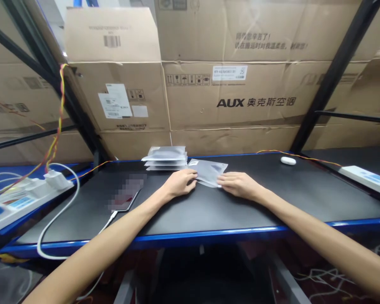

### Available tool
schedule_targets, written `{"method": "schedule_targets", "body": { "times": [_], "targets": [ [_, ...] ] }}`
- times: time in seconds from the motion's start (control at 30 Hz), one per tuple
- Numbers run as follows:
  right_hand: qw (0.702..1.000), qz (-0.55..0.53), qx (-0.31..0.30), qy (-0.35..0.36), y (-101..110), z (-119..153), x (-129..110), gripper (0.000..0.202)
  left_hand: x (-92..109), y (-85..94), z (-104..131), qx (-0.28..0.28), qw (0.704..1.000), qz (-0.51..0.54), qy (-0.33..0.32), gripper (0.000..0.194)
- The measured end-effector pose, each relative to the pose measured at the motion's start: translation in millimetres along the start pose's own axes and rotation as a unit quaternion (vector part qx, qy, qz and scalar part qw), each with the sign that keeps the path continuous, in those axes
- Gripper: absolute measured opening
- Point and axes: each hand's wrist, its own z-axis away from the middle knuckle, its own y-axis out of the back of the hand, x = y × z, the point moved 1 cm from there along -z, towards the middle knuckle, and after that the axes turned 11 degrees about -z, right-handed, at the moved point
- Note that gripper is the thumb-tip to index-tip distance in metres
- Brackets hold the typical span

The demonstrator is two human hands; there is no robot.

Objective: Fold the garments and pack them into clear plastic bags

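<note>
A translucent plastic pouch with a small white label lies between my hands, near the back of the dark tabletop. My left hand has its fingers closed on the pouch's left edge. My right hand pinches its lower right corner. Just left of this pouch, a stack of similar pouches sits by the cardboard at the back, its layers slightly fanned out.
On the blue-edged table a phone with a white charging cable lies at left. White power strips stand at far left and far right. A white earbud case sits back right. Large cardboard sheets and black posts rise behind.
</note>
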Motion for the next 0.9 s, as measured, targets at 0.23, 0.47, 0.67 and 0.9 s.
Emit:
{"method": "schedule_targets", "body": {
  "times": [0.23,0.47,0.67,0.9],
  "targets": [
    [1.0,-0.017,-0.02,-0.009,-3,-11,-27,0.031,35,6.9,-1,0.015,0.995,0.049,-0.087,0.024],
    [1.0,-0.012,-0.016,0.006,-8,-11,-34,0.033,41,9.5,-1,0.014,0.997,0.031,-0.069,0.027],
    [0.998,-0.029,0.021,0.049,-8,-11,-35,0.03,44,7.3,1,0.042,0.995,-0.009,-0.088,0.025],
    [0.997,-0.062,0.02,0.047,-5,-4,-25,0.028,37,11.4,1,0.043,0.995,0.001,-0.092,0.022]
  ]
}}
